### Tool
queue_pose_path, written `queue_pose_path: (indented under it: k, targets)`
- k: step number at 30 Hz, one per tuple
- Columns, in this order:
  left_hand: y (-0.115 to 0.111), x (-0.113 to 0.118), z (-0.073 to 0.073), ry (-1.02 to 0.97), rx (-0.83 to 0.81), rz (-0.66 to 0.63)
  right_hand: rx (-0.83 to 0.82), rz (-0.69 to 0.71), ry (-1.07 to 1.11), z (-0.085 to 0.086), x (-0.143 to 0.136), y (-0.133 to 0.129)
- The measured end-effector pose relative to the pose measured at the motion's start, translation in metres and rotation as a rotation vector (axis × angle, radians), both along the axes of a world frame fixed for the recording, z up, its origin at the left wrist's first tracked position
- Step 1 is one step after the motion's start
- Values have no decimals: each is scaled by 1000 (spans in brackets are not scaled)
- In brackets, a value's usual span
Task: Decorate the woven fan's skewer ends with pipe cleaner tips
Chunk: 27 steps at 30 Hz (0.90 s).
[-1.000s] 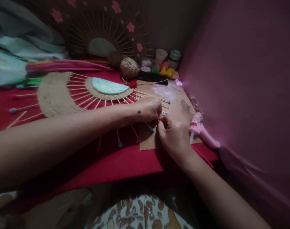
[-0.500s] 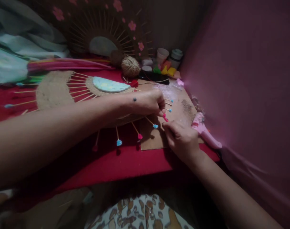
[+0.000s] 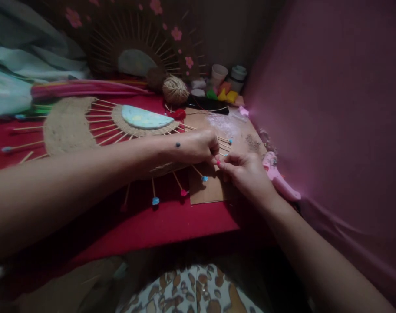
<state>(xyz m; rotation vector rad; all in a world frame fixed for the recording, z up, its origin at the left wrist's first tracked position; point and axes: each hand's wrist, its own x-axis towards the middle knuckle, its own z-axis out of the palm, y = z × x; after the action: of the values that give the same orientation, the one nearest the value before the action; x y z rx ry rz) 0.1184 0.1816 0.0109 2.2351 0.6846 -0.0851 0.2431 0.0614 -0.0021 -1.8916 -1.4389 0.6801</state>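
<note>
A fan-shaped piece of thin sticks and woven tan cord (image 3: 66, 126) lies across the table, with a pale blue half-round (image 3: 147, 117) at its centre. Small blue and pink tips, such as a blue tip (image 3: 155, 201) and a pink tip (image 3: 184, 192), cap its sticks. Over the fan's right side, my left hand (image 3: 204, 145) is closed in a pinch at a stick end, which the fingers mostly hide. My right hand (image 3: 246, 171) pinches a short pink strip (image 3: 218, 163) against that end, thumb and index nearly touching the left fingertips.
Under the hands lies a cardboard sheet (image 3: 201, 195) on the red cloth (image 3: 172, 224). A pink glue gun (image 3: 284, 182) rests at the right edge beside a pink curtain (image 3: 334, 108). Behind are a twine ball (image 3: 175, 90), a cup (image 3: 219, 74) and pink stems (image 3: 87, 88).
My right hand has moved up and turned, closing in on my left fingertips. Less of the pink strip shows between them. The whole view has shifted slightly.
</note>
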Motion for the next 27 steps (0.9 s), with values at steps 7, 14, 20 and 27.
queue_pose_path:
  k: [7, 14, 20, 27]
  targets:
    - [0, 3, -8, 31, 115, -6, 96, -13, -470, -6, -4, 3]
    - [-6, 7, -2, 83, 330, -123, 89, 28, -568, -8, -5, 3]
    - [-4, -2, -7, 13, 254, -174, -48, 101, -289, -5, 4, 6]
    - [-29, -77, 46, -125, 420, 81, -87, 76, -183, -7, 6, 5]
